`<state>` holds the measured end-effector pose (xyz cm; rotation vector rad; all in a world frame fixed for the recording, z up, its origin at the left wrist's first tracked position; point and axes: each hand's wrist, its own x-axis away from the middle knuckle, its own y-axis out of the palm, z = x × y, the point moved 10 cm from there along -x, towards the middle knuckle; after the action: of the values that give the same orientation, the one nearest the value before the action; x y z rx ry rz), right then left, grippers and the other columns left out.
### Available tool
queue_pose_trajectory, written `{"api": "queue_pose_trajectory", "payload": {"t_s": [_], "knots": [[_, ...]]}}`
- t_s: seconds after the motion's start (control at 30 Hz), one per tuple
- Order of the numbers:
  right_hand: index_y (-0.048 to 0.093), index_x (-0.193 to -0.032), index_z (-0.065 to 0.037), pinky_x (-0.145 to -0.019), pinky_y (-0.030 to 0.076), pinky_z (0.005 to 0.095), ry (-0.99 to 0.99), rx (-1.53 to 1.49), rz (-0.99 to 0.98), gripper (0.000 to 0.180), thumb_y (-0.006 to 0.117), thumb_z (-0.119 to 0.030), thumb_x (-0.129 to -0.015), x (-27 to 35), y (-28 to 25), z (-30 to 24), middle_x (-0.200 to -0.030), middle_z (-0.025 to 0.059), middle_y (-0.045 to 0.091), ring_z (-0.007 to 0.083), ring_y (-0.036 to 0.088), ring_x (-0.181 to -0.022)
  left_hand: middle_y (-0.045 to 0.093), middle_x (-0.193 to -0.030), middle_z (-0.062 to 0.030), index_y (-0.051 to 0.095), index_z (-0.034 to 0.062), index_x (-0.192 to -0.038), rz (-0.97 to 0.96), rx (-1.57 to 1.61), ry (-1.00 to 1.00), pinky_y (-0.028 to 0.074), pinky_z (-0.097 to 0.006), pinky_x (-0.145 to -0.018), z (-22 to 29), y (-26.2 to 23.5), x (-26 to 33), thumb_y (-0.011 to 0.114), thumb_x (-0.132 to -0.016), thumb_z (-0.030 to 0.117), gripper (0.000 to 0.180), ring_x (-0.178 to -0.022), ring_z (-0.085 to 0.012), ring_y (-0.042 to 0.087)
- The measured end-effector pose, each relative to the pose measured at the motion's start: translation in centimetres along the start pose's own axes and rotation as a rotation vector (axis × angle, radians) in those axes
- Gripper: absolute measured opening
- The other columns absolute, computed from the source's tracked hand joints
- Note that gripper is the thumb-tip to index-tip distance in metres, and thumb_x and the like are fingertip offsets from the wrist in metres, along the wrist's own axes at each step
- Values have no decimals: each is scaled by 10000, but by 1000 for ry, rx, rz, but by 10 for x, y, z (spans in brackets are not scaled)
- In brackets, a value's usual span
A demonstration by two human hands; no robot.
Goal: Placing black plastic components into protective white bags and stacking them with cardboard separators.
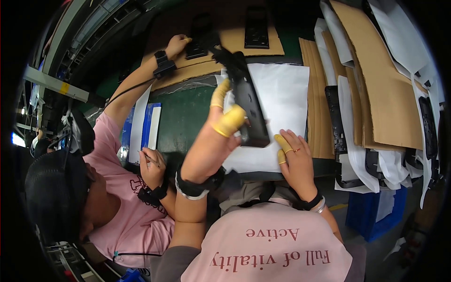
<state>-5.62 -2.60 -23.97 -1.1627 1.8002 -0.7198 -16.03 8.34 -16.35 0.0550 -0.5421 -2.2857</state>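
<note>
My left hand [211, 129], in yellow finger cots, is closed around a long black plastic housing [253, 115]. The housing is held tilted above a white paper sheet [286, 94]; its far end is smeared by motion. Flat on the near right part of that sheet rests my right hand [298, 157], fingers stretched out and nothing in them. It also wears yellow finger cots. Black bands and shiny bracelets circle both wrists.
At left, a co-worker's hand [177, 45] touches a black part on cardboard; their other hand [152, 169] holds a thin tool. Another black housing [256, 30] lies on the far cardboard sheet [277, 44]. Layered cardboard [376, 75], paper and black parts stand at right, above a blue bin [376, 214].
</note>
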Motion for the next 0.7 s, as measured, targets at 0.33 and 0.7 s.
{"api": "queue_pose_trajectory", "payload": {"t_s": [0.33, 0.7], "knots": [[602, -1102, 1, -1055, 320, 428, -11, -32, -10, 304, 568, -98, -817, -2, 4, 0, -1331, 85, 486, 258, 437, -1245, 426, -1167, -179, 416, 179, -1367, 444, -1304, 415, 400, -403, -913, 15, -45, 4, 749, -639, 121, 803, -1031, -312, 447], [605, -1125, -73, -1023, 322, 436, -116, -132, 38, 350, 596, -264, -831, 4, -6, -8, -1280, 135, 504, 280, 444, -1226, 502, -1266, -278, 452, 103, -1352, 519, -1908, -127, 358, -448, -1011, 67, -240, -207, 497, -841, 553, 682, -1208, -374, 466]]}}
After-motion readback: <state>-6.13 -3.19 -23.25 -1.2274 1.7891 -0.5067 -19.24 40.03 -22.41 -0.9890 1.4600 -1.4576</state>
